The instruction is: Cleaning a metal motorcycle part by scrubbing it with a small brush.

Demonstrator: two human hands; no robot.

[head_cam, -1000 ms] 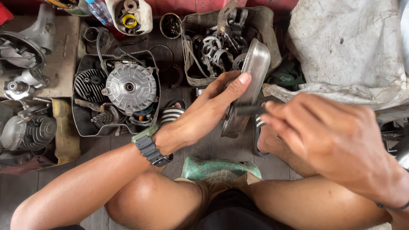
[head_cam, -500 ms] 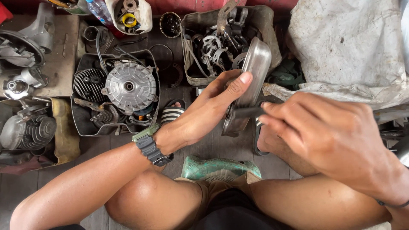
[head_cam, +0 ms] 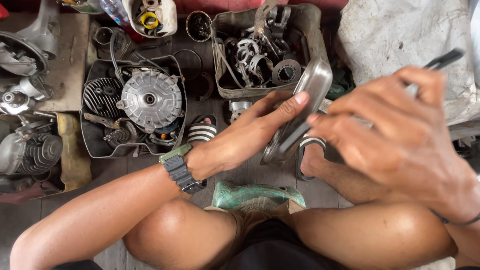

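A grimy plank floor crowded with engine parts lies below a seated person's bare knees; a pale stained cloth at upper right runs off the frame; a black tray holds one finned cylinder and one round ribbed hub; a worn tan box holds tangled metal rings and gears, too jumbled to count; one green stool shows between the thighs; two striped sandals show, one partly behind the wrist; the left hand grasps an oval metal cover held edge-on above the floor, fingers curled along its rim; the right hand, blurred, is clenched round a dark tool, mostly hidden.
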